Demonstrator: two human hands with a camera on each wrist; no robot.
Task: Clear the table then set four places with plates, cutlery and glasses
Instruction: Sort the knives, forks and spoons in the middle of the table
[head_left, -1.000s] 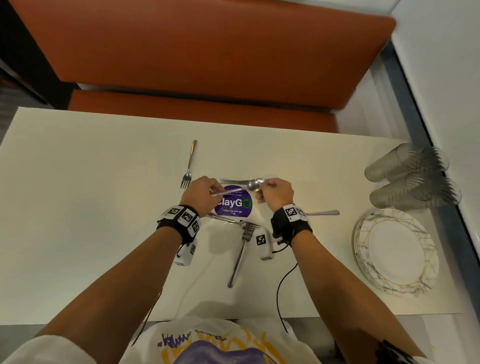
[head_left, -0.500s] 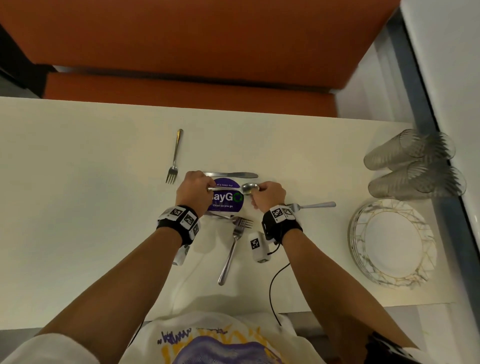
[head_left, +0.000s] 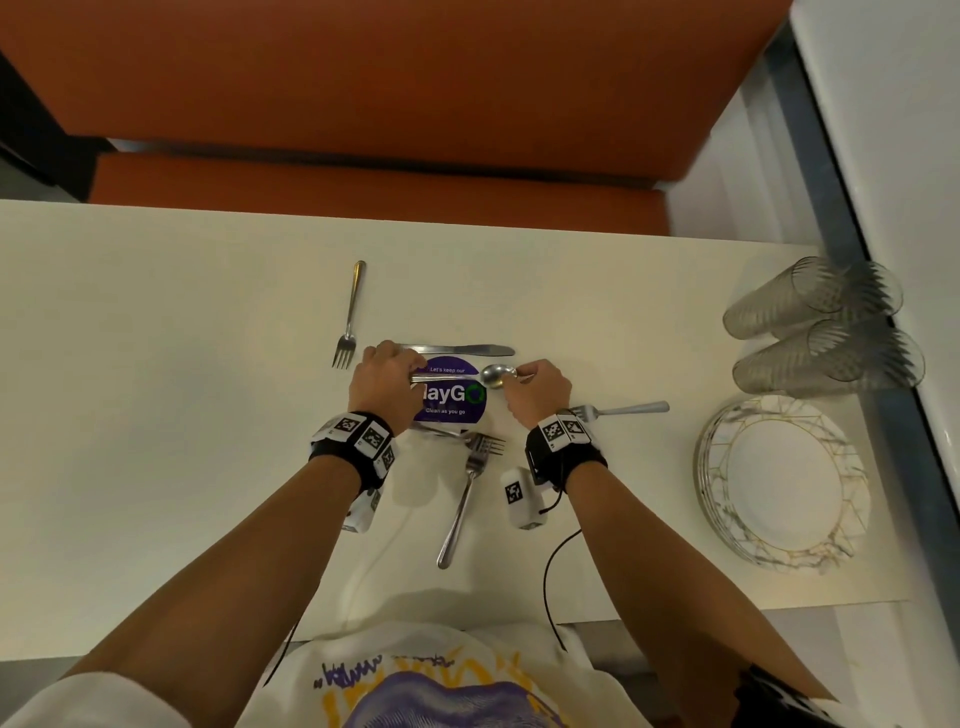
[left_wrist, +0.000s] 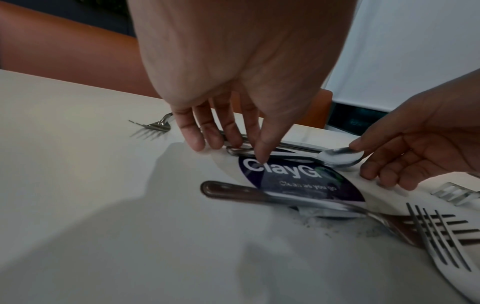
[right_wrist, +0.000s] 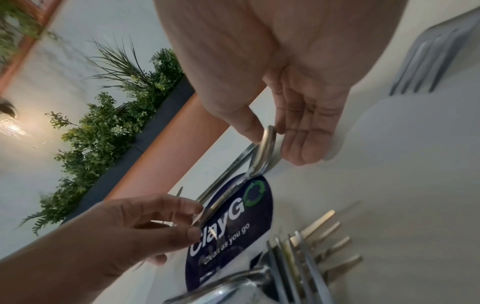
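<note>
A steel spoon (head_left: 497, 375) lies across a purple round sticker (head_left: 452, 400) at the middle of the white table (head_left: 156, 415). My left hand (head_left: 413, 374) pinches its handle end, seen close in the left wrist view (left_wrist: 249, 150). My right hand (head_left: 514, 374) pinches the bowl between thumb and forefinger (right_wrist: 270, 133). A knife (head_left: 467, 349) lies just beyond the spoon. One fork (head_left: 350, 317) lies at the far left, another fork (head_left: 618, 410) behind my right wrist. Two crossed forks (head_left: 465, 499) lie near me.
A stack of marbled plates (head_left: 784, 483) sits at the right, near the table's edge. Several ribbed glasses (head_left: 815, 332) lie on their sides behind it. An orange bench (head_left: 363, 176) runs along the far side. A cable (head_left: 550, 571) trails from my right wrist.
Both hands keep hold of the spoon; it has shifted a little towards me, off the knife, which now shows whole behind it.
</note>
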